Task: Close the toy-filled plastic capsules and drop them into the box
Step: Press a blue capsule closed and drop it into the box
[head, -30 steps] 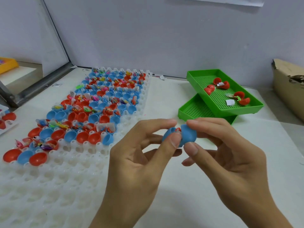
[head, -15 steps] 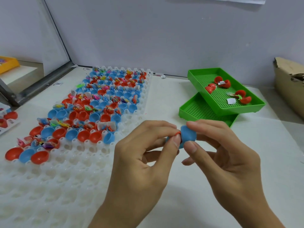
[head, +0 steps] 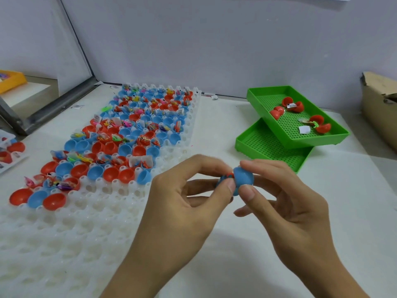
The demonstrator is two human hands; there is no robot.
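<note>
A blue capsule (head: 242, 178) is held above the table between both hands, its two halves almost together with a bit of red toy showing at the seam. My left hand (head: 184, 203) pinches the left half with thumb and fingers. My right hand (head: 285, 201) pinches the right half between thumb and index finger. The white holder tray (head: 90, 222) on the left carries several open red and blue capsule halves (head: 129, 136) with toys in them. A cardboard box (head: 378, 108) stands at the far right edge, partly cut off.
Two stacked green perforated trays (head: 277, 145) lie at the back right, the upper one holding a few open red capsules (head: 292, 106). A yellow tray (head: 10, 80) sits at the far left. More red capsules (head: 10, 151) lie at the left edge. A grey wall runs behind.
The two halves have been pushed closer together between my fingers; the left half is now mostly hidden by my left thumb. Both hands stay in about the same place.
</note>
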